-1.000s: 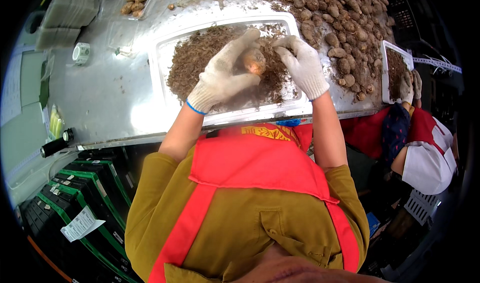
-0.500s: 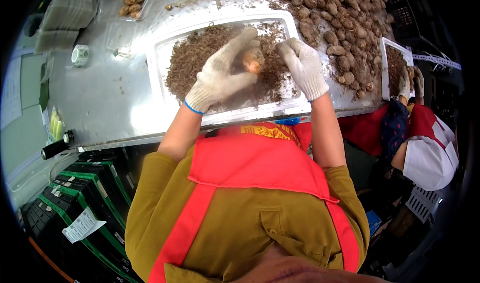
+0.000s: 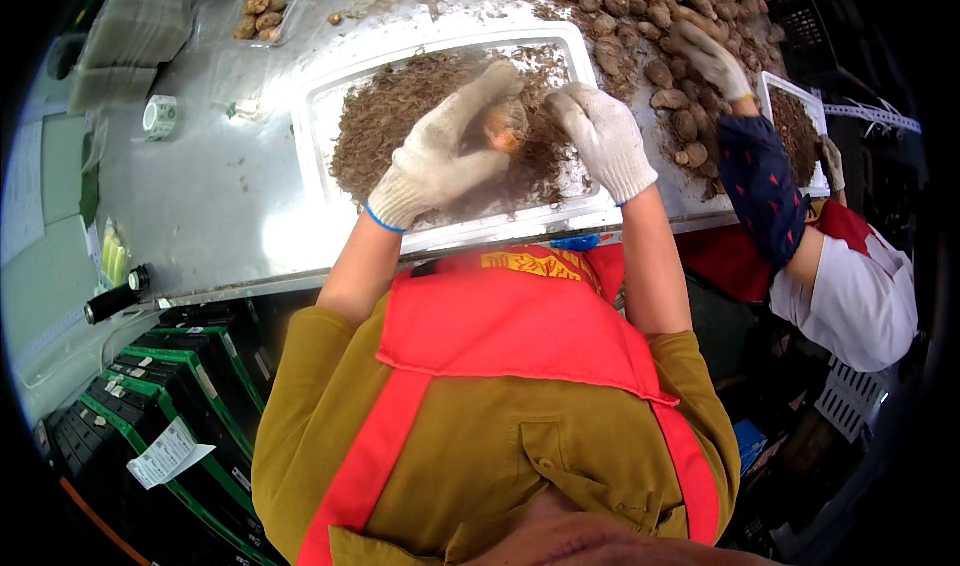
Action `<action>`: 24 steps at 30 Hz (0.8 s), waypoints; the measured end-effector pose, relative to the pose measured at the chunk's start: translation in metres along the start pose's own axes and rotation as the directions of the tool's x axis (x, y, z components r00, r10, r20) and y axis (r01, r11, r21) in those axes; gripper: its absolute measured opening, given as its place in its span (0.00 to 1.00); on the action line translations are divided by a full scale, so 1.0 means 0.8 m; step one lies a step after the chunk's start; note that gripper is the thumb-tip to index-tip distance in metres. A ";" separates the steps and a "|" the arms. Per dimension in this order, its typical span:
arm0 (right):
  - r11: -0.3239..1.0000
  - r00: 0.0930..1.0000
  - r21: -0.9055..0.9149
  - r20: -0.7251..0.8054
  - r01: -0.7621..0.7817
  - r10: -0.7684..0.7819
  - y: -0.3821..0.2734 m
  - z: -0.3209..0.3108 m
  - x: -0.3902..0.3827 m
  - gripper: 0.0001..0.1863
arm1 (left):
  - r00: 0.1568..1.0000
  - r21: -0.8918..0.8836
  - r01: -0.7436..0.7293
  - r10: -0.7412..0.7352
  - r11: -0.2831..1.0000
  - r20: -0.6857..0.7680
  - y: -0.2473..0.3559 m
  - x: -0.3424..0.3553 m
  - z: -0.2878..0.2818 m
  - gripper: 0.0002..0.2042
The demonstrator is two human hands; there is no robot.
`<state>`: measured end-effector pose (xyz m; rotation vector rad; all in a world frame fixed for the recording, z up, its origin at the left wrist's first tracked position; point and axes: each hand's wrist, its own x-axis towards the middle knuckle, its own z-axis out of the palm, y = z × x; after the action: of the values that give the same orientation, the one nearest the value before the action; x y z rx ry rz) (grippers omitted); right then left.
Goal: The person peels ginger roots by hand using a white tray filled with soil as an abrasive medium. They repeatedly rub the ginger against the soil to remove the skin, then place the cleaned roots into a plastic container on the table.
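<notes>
My left hand (image 3: 450, 146), in a white knit glove with a blue cuff edge, is closed round a brown taro (image 3: 506, 127). An orange-pink patch shows on the taro's near side. Just to the right, my gloved right hand (image 3: 602, 136) has its fingers drawn together, apart from the taro. What those fingers hold, if anything, is hidden. Both hands are over a white tray (image 3: 315, 156), whose bottom is covered with brown fibrous peelings (image 3: 385, 131).
Unpeeled taros (image 3: 660, 6) are heaped at the back right. A co-worker's gloved hand (image 3: 712, 58) reaches over them, beside a smaller white tray (image 3: 812, 116). Bagged taros (image 3: 262, 16), stacked clear trays (image 3: 135, 31) and a label roll (image 3: 160, 116) lie on the left of the metal table (image 3: 200, 226).
The co-worker's hand has gone from the small tray to the taro heap. My right hand has shifted slightly; my left still holds the taro in nearly the same place.
</notes>
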<state>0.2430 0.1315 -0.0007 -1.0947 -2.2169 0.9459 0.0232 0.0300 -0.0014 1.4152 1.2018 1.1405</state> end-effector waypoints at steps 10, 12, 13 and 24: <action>0.994 0.988 -0.109 -0.146 0.033 -0.049 -0.004 0.015 0.005 0.07 | 0.998 0.054 -0.065 0.066 0.996 -0.012 0.004 -0.001 -0.002 0.39; 0.989 0.988 -0.005 -0.064 -0.145 0.144 -0.002 0.005 -0.001 0.11 | 1.000 -0.024 -0.003 0.003 1.000 0.007 0.012 -0.001 -0.001 0.42; 0.978 0.983 0.091 0.016 -0.185 0.185 -0.005 0.004 -0.002 0.14 | 0.999 -0.063 0.029 -0.028 0.998 0.018 0.014 0.000 -0.001 0.44; 0.974 0.990 0.173 0.034 -0.143 0.139 -0.053 0.018 -0.018 0.35 | 0.998 -0.234 0.023 -0.037 0.972 -0.056 0.013 0.001 0.001 0.34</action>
<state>0.2208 0.0958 0.0205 -1.1759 -2.0485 1.1938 0.0254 0.0299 0.0088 1.1894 1.0871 1.2667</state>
